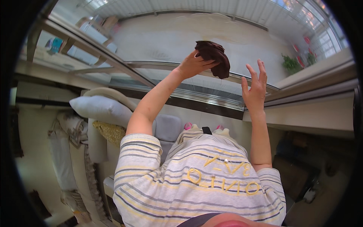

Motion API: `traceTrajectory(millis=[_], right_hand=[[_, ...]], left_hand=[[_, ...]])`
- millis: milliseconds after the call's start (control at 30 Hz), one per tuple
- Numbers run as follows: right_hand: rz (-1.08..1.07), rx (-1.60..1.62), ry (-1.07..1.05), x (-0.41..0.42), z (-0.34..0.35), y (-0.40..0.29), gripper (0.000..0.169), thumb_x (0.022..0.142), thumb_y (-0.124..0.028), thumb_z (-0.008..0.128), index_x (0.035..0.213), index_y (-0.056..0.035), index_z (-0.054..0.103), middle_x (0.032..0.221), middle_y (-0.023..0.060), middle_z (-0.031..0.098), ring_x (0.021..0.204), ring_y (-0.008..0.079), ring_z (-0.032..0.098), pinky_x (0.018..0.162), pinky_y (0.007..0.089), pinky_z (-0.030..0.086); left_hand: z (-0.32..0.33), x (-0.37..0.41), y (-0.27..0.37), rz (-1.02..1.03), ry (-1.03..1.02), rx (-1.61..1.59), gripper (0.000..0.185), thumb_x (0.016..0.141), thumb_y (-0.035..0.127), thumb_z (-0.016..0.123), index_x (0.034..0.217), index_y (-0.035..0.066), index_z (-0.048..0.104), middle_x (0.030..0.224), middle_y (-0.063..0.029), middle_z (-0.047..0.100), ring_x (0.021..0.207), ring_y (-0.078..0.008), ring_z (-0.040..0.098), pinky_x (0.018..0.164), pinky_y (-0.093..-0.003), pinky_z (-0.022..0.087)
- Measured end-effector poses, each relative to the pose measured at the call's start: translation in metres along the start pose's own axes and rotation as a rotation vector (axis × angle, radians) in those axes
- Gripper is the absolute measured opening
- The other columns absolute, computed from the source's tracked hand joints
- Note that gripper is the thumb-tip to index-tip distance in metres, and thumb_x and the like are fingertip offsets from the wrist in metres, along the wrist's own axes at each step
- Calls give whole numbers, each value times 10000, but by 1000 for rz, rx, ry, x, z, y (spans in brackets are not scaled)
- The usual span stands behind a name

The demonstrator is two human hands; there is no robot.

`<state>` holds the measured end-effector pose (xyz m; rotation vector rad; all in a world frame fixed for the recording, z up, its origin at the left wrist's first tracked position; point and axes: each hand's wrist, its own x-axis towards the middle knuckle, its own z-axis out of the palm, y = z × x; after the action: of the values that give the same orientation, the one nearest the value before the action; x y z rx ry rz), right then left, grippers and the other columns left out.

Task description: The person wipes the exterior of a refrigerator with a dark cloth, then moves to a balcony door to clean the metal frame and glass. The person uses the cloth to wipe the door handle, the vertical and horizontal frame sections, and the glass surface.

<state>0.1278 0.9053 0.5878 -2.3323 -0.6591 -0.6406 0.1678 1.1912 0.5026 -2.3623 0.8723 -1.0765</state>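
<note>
A bunched dark brown cloth [214, 56] is in my left hand [197, 63], thumb and fingers around its near side. Both arms reach forward in front of a glass door with metal rails [158, 65]. Whether the cloth touches the glass, I cannot tell. My right hand [255, 83] is raised to the right of the cloth, apart from it, with fingers spread and nothing in them. Below the hands runs the metal door track [204, 100] along a dark sill.
To the left stands a sofa with a white cushion [103, 107] and a yellow patterned cushion [110, 132]. A grey padded seat [168, 127] is beside my legs. Beyond the glass are a pale floor [181, 34] and green plants [292, 63]. A wall edge [309, 113] borders the right.
</note>
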Motion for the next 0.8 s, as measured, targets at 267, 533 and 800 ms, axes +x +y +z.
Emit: traceTrajectory(millis=[267,533,800], right_hand=[[-109,-41,-22,27,43,-50,652,819,-37,684,1418,-149,451,1562,176,236,1453,386,226,1134,487,303],[-58,-113,-19,28,61,-44,744,827,-63,683,1489,-151,355,1596,191,150,1473,395,166,1153,493,263],[-35,-142,-49,25,67,-36,734,831,-100,697,1483,-145,364,1616,184,102,1490,366,130,1156,493,253]], left_hand=[[-7,-120,-88,-426,-19,1,474,741,260,694,1191,390,624,1178,62,564,1062,-232,542,1018,-570,368],[5,-198,-123,-935,55,106,437,759,177,687,1137,15,538,1282,-290,440,1161,-492,423,1003,-595,331],[73,-249,-90,-1327,264,-180,675,746,92,696,1313,-72,368,1359,-314,378,1263,-488,347,1119,-523,226]])
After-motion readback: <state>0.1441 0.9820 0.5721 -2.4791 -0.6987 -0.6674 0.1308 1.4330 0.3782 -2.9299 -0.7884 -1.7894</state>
